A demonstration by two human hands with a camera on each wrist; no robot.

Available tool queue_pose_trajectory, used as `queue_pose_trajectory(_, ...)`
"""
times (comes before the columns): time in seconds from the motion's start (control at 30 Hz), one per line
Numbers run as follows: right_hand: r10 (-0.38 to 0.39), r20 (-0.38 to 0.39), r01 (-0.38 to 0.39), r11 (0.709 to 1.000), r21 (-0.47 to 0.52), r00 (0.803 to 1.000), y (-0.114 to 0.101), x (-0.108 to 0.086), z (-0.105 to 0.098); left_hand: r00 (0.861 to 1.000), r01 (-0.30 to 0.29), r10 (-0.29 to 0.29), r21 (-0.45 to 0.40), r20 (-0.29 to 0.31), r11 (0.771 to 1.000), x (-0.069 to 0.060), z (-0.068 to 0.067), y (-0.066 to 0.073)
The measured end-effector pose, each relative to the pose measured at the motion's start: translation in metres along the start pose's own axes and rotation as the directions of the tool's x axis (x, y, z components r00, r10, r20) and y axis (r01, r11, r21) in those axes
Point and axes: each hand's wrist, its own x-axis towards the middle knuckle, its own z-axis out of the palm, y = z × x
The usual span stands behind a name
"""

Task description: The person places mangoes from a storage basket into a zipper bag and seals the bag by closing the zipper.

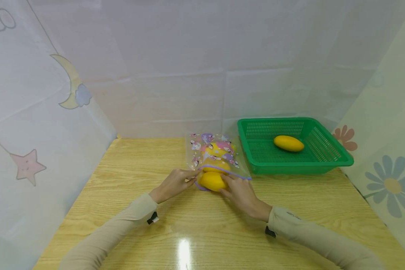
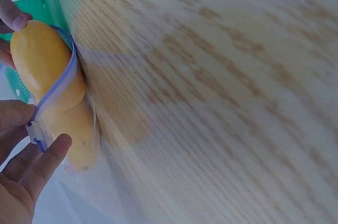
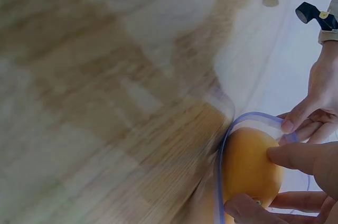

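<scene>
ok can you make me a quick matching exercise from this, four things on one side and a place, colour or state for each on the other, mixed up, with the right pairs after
Column one
1. left hand
2. right hand
3. basket
4. bag

Column two
A. green, standing right of the bag
B. holds a yellow fruit at the bag's mouth
C. see-through, printed with small pictures
D. pinches the purple edge of the bag's opening

Right pairs: 1-D, 2-B, 3-A, 4-C
</scene>
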Motion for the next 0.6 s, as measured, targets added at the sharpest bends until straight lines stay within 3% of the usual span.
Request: queue_pose_trajectory(0.6, -0.098, -0.042, 0.091, 0.983, -0.157, 0.994, 0.0054, 0.001, 0.0062, 1.0, 0.014, -0.014, 0.017, 0.013, 1.0, 0.0004, 0.0003, -0.0024)
